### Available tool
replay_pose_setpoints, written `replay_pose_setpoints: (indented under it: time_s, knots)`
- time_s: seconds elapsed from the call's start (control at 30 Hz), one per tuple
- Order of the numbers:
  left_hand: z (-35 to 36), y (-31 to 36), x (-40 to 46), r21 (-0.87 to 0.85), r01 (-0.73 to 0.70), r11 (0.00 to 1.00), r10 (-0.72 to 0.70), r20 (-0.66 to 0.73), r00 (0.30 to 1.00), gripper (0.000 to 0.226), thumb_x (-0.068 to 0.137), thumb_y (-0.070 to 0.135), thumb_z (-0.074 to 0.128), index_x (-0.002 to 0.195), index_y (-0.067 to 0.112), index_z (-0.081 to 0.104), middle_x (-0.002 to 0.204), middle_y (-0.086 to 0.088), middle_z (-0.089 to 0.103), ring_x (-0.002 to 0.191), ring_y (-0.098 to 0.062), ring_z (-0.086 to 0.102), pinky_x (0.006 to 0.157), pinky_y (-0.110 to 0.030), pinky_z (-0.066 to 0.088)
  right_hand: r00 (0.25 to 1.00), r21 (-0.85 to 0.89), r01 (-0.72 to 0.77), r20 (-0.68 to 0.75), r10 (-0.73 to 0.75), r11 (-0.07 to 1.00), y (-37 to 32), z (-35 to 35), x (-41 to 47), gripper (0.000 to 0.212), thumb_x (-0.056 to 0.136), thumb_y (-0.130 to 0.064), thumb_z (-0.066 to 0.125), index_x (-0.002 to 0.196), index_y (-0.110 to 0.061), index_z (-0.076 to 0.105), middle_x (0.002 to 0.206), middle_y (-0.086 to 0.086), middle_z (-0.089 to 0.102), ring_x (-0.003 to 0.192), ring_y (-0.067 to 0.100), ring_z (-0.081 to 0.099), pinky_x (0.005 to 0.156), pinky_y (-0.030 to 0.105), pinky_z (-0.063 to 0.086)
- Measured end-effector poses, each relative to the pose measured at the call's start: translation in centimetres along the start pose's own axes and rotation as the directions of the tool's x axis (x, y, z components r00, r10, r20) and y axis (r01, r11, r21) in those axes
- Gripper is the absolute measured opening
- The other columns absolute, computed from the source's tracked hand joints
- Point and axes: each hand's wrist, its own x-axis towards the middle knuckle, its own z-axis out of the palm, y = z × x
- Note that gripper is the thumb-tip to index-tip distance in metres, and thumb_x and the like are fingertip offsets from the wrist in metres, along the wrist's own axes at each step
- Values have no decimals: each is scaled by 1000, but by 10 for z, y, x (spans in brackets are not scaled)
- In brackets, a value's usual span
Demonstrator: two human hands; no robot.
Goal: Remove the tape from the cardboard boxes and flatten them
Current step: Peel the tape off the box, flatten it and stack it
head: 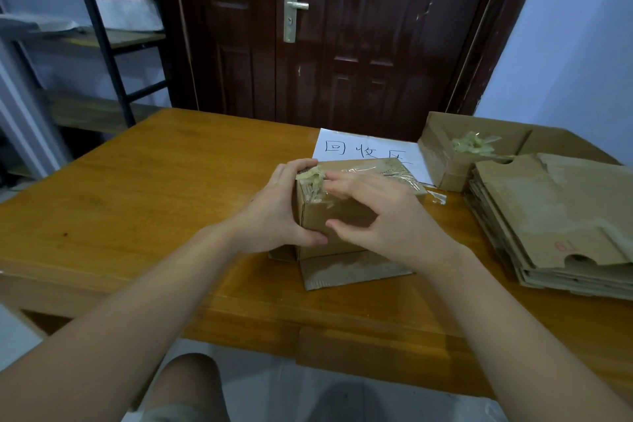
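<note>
A person's right hand (373,216) picks at a crumpled strip of tape (313,178) on the top near corner of a small cardboard box (342,212), fingertips curled onto the tape and thumb against the front face, while the left hand (277,212) grips the box's left side to steady it. The box stands mid-desk (137,202) with a bottom flap splayed toward the viewer. Flattened boxes (555,216) are stacked to the right, beside an open carton (455,161) holding discarded tape, with a handwritten sign (363,147) behind. The thin tape may shred or tear away the cardboard's surface if yanked.
</note>
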Motion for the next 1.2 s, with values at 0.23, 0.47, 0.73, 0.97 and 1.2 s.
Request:
replay_pose_setpoints:
  time_s: [0.23,0.47,0.73,0.97,1.2]
  knots:
    - [0,0,0,-2,11,1000,-11,10,1000,122,63,41,99,156,44,20,146,17,32,131,-10,48,101,-38,57,995,-47,52,-82,-55,998,0,6,4,13,94,-15,72,106,-11,77,125,1,71,113,17,67,94,42,54]
    - [0,1,-1,32,8,999,-9,4,1000,122,62,44,99,156,42,20,144,18,32,130,-9,46,105,-40,53,994,-75,-93,-59,89,993,-11,4,10,13,98,-26,63,102,-19,73,105,-9,74,99,10,66,81,42,55]
    - [-1,0,-1,30,12,999,-12,10,1000,122,62,45,98,155,45,20,140,18,34,126,-10,50,104,-42,54,991,-75,-119,51,123,990,-13,-6,22,16,94,-32,61,101,-25,74,96,-17,70,93,5,60,78,38,52]
    - [-1,2,-2,27,17,1000,-17,17,1000,122,63,45,98,156,44,20,142,18,33,128,-11,50,104,-43,53,989,-44,-147,-34,146,988,-11,1,21,13,97,-24,64,102,-20,76,98,-12,73,95,11,64,80,41,52]
    - [-1,1,-1,43,15,999,-16,26,1000,122,63,48,98,157,40,20,143,18,31,129,-12,48,104,-43,54,960,-38,-248,-143,241,968,-8,9,38,13,96,-29,67,105,-31,76,97,-16,73,87,4,65,76,39,55]
